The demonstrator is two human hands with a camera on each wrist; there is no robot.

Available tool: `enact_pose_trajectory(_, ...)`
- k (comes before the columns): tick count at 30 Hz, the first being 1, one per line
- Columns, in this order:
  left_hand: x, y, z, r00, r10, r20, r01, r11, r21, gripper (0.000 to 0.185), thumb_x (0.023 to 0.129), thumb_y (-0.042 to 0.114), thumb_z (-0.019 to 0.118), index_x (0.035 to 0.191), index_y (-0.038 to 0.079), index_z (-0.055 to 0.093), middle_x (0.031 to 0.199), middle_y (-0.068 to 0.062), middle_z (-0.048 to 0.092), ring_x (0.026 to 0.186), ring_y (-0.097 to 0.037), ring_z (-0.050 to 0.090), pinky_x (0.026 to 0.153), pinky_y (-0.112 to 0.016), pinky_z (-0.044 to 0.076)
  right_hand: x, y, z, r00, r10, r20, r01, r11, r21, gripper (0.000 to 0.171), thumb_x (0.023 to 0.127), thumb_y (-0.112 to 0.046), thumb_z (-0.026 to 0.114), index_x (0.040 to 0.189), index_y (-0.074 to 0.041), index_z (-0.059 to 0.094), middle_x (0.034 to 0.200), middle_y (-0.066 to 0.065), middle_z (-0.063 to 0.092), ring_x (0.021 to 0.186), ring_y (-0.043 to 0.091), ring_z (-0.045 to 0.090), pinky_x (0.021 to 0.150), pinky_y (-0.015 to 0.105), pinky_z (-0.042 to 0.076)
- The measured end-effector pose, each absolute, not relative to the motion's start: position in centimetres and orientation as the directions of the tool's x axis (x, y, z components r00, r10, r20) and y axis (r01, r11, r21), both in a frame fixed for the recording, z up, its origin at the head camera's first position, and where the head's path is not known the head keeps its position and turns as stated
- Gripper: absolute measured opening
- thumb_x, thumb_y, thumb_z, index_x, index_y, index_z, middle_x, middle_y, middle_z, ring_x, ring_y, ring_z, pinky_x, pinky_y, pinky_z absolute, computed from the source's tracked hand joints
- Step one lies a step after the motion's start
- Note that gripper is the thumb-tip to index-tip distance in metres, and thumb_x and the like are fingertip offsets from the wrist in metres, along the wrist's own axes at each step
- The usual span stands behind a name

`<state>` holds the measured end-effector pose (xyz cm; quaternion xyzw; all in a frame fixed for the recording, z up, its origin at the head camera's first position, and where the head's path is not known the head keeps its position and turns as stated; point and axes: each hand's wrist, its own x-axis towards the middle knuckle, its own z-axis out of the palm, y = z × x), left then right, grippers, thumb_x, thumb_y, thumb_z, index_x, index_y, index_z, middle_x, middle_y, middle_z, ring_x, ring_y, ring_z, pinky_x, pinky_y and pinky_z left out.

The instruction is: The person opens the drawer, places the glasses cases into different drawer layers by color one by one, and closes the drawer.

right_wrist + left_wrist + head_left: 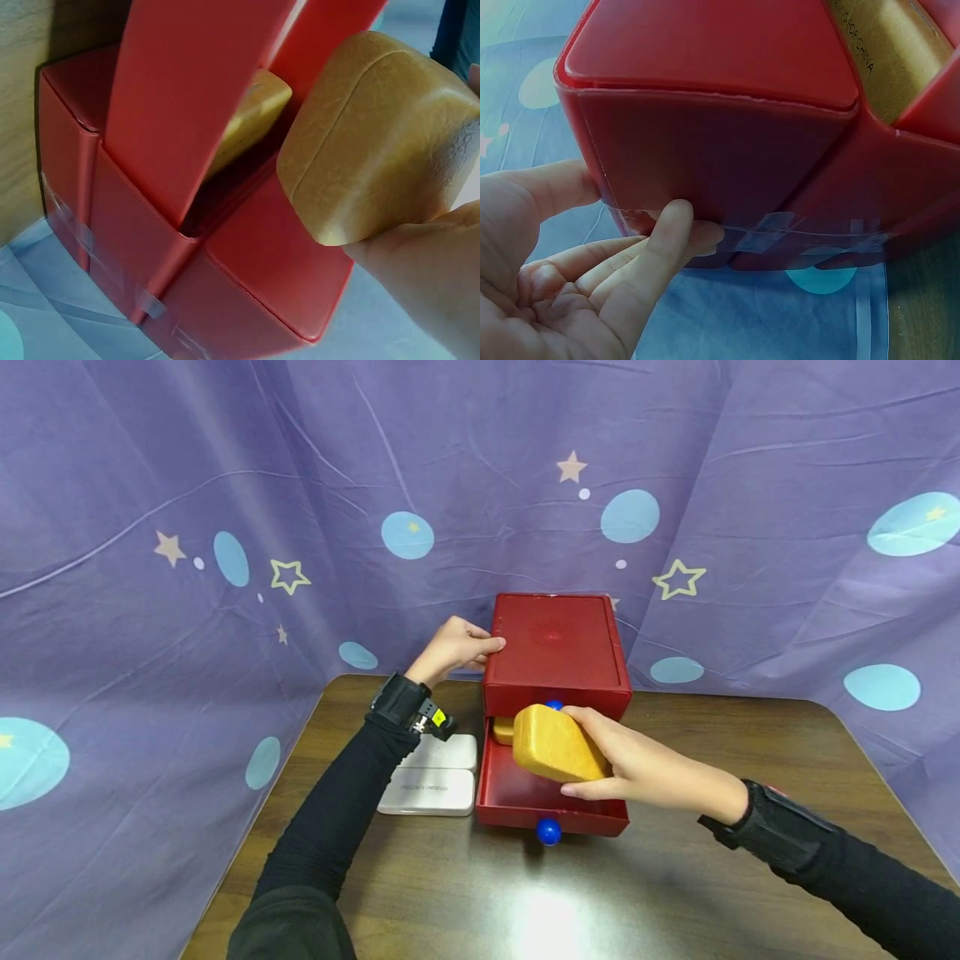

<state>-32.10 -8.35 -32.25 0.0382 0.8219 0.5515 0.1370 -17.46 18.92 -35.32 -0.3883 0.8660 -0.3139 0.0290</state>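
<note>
A purple curtain with pale stars and blue ovals hangs behind everything. In front of it is the wooden bench, and at its far side a red chest stands upright — two taped units, one on the other. Its lower drawer stands open towards the person.

The right hand grips a yellow case from the right end, fingers over the far side and thumb beneath the near side. The left hand is at the chest's left side, towards the rear, its loosely bent fingers touching the wall without enclosing anything.

The held case is off the bench, above the open drawer. It points left from the right fingers, its long axis running roughly left to right, the right end a little closer to the person. The drawer floor lies directly below, so the right hand is the nearer one; the left is farther back.

Two white cases lie side by side just left of the drawer, the nearer one printed. A second yellow case sits at the drawer's back left, partly hidden. Smallest are the blue knobs, one on each drawer front.
</note>
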Motion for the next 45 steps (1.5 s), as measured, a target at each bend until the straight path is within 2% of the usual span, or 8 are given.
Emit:
enact_pose_trajectory(11,-32.2,-8.4,-32.3,-0.960,0.206,-0.189,-0.092,0.406,0.909,0.036,0.093,0.018,0.075,0.120,-0.006,0.072,0.112,-0.024,0.075,0.075,-0.014,0.073,0.079,-0.034,0.065,-18.0,18.3,-36.2,-0.687,-0.720,0.091,-0.642,0.544,-0.540,0.083,0.087,-0.056,0.076,0.147,-0.013,0.037,0.122,-0.006,0.054,0.103,0.008,0.052,0.088,0.027,0.056)
enact_pose_trajectory(19,-32.3,-8.4,-32.4,-0.959,0.210,-0.191,-0.095,0.398,0.912,0.036,0.093,0.019,0.076,0.119,-0.006,0.072,0.110,-0.024,0.075,0.076,-0.015,0.074,0.075,-0.031,0.065,-18.5,17.7,-36.6,-0.652,-0.758,0.025,-0.661,0.553,-0.507,0.082,0.089,-0.054,0.075,0.147,-0.012,0.037,0.125,-0.004,0.053,0.106,0.010,0.051,0.090,0.029,0.056)
enact_pose_trajectory(25,-32.2,-8.4,-32.3,-0.960,0.208,-0.189,-0.093,0.401,0.911,0.036,0.093,0.019,0.076,0.119,-0.006,0.072,0.110,-0.024,0.075,0.076,-0.016,0.074,0.076,-0.032,0.065,-18.9,17.4,-36.6,-0.632,-0.775,-0.009,-0.674,0.556,-0.486,0.081,0.090,-0.053,0.075,0.147,-0.010,0.038,0.125,-0.003,0.053,0.106,0.010,0.052,0.090,0.030,0.054)
enact_pose_trajectory(29,-32.2,-8.4,-32.4,-0.959,0.205,-0.193,-0.096,0.405,0.909,0.037,0.093,0.019,0.076,0.120,-0.006,0.072,0.112,-0.023,0.075,0.079,-0.017,0.075,0.078,-0.034,0.065,-19.1,17.1,-36.5,-0.619,-0.785,-0.027,-0.686,0.557,-0.469,0.082,0.090,-0.050,0.075,0.147,-0.005,0.037,0.127,0.002,0.054,0.108,0.013,0.052,0.093,0.034,0.054)
enact_pose_trajectory(35,-32.2,-8.4,-32.4,-0.959,0.211,-0.189,-0.092,0.398,0.913,0.036,0.093,0.018,0.075,0.120,-0.006,0.072,0.112,-0.024,0.075,0.080,-0.018,0.075,0.078,-0.034,0.065,-19.3,16.5,-36.5,-0.626,-0.773,-0.105,-0.652,0.592,-0.474,0.085,0.090,-0.050,0.075,0.148,-0.002,0.037,0.129,0.005,0.054,0.112,0.016,0.051,0.096,0.036,0.053)
enact_pose_trajectory(42,-32.1,-8.5,-32.3,-0.960,0.210,-0.185,-0.090,0.395,0.914,0.038,0.093,0.018,0.076,0.121,-0.007,0.071,0.113,-0.024,0.074,0.078,-0.017,0.074,0.090,-0.044,0.062,-19.8,16.0,-36.5,-0.615,-0.762,-0.205,-0.614,0.625,-0.481,0.088,0.091,-0.049,0.075,0.150,0.001,0.034,0.131,0.007,0.054,0.115,0.019,0.052,0.098,0.039,0.052)
enact_pose_trajectory(45,-32.0,-8.5,-32.4,-0.959,0.211,-0.188,-0.093,0.390,0.916,0.038,0.093,0.018,0.076,0.121,-0.007,0.070,0.114,-0.025,0.074,0.078,-0.017,0.073,0.093,-0.047,0.060,-20.0,15.9,-36.5,-0.600,-0.768,-0.223,-0.625,0.625,-0.469,0.087,0.091,-0.048,0.074,0.149,0.002,0.034,0.125,0.007,0.054,0.110,0.019,0.052,0.095,0.037,0.052)
